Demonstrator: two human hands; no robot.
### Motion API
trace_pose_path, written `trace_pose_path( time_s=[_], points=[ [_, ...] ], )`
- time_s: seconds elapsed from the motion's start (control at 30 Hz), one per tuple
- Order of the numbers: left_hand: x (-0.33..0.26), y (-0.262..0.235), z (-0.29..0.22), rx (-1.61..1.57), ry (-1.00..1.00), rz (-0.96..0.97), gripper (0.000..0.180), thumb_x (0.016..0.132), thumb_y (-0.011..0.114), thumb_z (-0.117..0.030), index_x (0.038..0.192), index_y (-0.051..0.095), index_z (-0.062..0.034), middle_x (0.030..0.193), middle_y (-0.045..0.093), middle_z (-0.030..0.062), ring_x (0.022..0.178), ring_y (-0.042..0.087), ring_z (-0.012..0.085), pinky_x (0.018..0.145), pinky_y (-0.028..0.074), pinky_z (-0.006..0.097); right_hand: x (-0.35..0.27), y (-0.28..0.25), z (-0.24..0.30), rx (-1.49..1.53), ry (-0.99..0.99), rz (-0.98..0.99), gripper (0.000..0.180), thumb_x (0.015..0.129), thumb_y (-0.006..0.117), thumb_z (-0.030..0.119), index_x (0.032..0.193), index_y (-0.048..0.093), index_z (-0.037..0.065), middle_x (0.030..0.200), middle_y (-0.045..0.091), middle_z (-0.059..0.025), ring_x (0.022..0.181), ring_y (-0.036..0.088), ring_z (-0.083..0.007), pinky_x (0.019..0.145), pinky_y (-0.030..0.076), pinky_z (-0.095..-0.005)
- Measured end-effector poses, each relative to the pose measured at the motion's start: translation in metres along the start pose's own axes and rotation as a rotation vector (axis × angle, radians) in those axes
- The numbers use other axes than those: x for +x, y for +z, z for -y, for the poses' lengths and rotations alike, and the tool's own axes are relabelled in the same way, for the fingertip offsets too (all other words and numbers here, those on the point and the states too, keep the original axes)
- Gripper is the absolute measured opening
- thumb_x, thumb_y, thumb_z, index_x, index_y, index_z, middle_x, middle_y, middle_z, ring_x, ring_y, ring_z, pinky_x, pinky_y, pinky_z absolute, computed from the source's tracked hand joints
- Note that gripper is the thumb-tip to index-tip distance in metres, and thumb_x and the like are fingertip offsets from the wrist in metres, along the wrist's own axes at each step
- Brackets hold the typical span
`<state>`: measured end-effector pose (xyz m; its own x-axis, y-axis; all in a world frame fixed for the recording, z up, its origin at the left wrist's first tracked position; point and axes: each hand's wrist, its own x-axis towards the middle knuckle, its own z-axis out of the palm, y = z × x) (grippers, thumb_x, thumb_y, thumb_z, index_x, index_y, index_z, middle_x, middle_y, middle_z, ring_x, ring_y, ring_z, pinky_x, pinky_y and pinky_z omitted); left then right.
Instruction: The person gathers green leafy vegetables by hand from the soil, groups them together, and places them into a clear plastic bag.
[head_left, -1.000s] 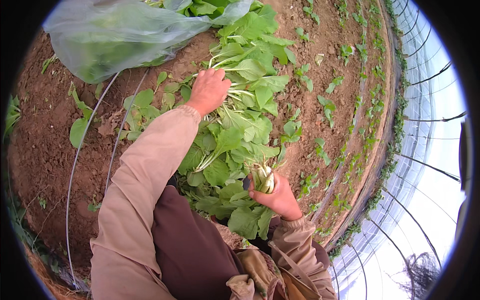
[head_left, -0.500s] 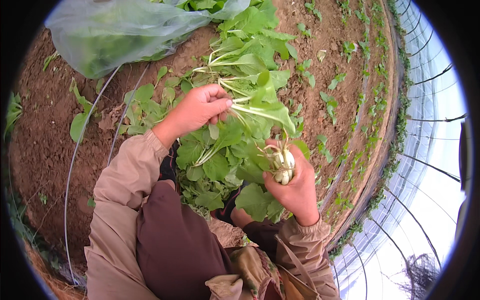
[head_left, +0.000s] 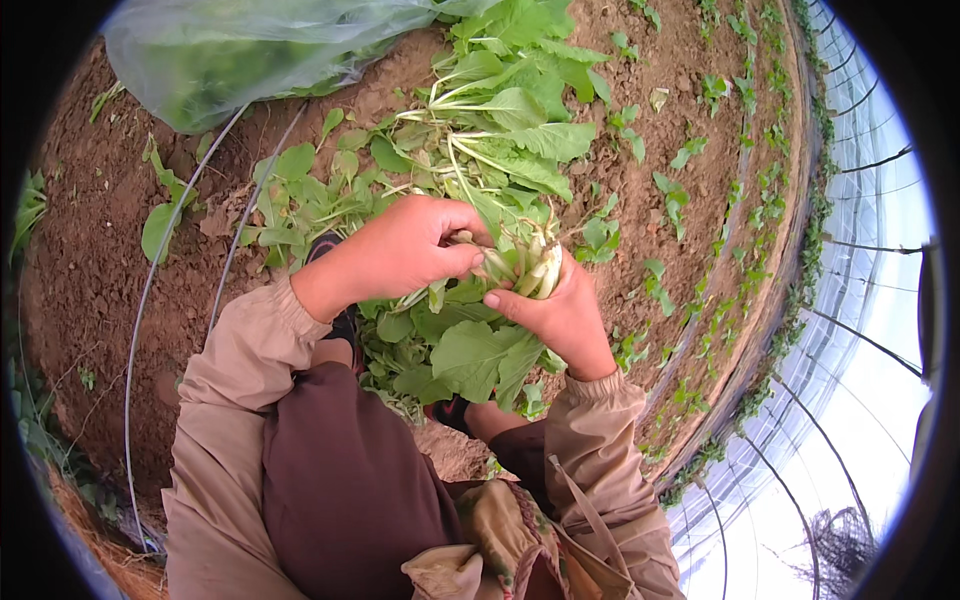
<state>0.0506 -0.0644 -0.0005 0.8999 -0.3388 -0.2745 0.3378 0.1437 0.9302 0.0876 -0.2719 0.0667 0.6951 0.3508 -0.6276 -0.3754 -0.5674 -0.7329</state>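
My left hand (head_left: pixel 400 250) has come across from the leaf pile to meet my right hand (head_left: pixel 560 315), and both now sit on the same bunch of leafy greens (head_left: pixel 525 265). A second ago the left was flat out among the plants at about eleven o'clock, and the right held the bunch low and alone. Now the bunch is raised between them, pale stalk bases up, just above my knees.

My right grip is closed round the white stalk ends, thumb pressed across the front. My left grip is curled over the top of the same stalks, fingers pinched at the bases, so it looks as though I am adding to the bunch or tidying it, not picking fresh.

The cut heap of greens (head_left: pixel 480 130) lies on the soil bed (head_left: pixel 130 290) from ten to twelve o'clock of my hands, touching the bunch's leaves. A clear plastic bag (head_left: pixel 230 55) with green inside lies beyond it at eleven. Thin irrigation lines (head_left: pixel 140 320) run along the bed at nine o'clock, and young seedlings (head_left: pixel 670 195) dot the rows towards two.
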Motion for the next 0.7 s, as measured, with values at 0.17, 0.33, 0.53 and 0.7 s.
trace_pose_path(
  time_s=[0.17,0.33,0.53,0.7],
  points=[
    [-0.013,-0.013,-0.003,0.393,0.088,-0.217,0.015,0.085,0.063,-0.006,0.097,0.069,-0.0005,0.082,0.066,0.0071,0.073,0.061,0.0148,0.065,0.047,0.029,0.005,0.001,-0.014,-0.129,-0.049,-0.097,0.061,0.068,0.088,0.012,0.118,0.056,-0.001,0.101,0.068,-0.0046,0.087,0.063,-0.0112,0.078,0.052,-0.0280],
    [-0.023,-0.061,0.039,1.584,-0.171,-0.385,0.019,0.084,0.062,-0.008,0.101,0.070,-0.0067,0.098,0.063,0.0087,0.095,0.060,0.0258,0.080,0.048,0.037,0.004,-0.006,-0.024,-0.310,-0.083,-0.284,0.061,0.068,0.088,0.010,0.119,0.057,-0.003,0.105,0.068,-0.0055,0.086,0.062,-0.0104,0.077,0.053,-0.0269],
    [0.057,-0.064,0.102,0.965,0.208,-0.469,0.031,0.081,0.060,-0.004,0.109,0.070,-0.0132,0.100,0.058,0.0115,0.098,0.056,0.0295,0.085,0.046,0.043,-0.013,-0.015,-0.028,-0.003,0.122,-0.077,0.043,0.071,0.086,0.011,0.108,0.066,0.000,0.094,0.069,-0.0027,0.087,0.061,-0.0108,0.078,0.051,-0.0274],
    [0.112,-0.059,0.103,1.183,0.202,-0.471,0.024,0.081,0.061,-0.006,0.102,0.068,-0.0135,0.098,0.056,0.0100,0.099,0.054,0.0308,0.085,0.044,0.042,-0.036,-0.031,-0.022,0.182,0.090,0.274,0.051,0.073,0.085,0.007,0.119,0.063,0.001,0.108,0.067,-0.0029,0.098,0.060,-0.0112,0.090,0.048,-0.0281]
  ],
)
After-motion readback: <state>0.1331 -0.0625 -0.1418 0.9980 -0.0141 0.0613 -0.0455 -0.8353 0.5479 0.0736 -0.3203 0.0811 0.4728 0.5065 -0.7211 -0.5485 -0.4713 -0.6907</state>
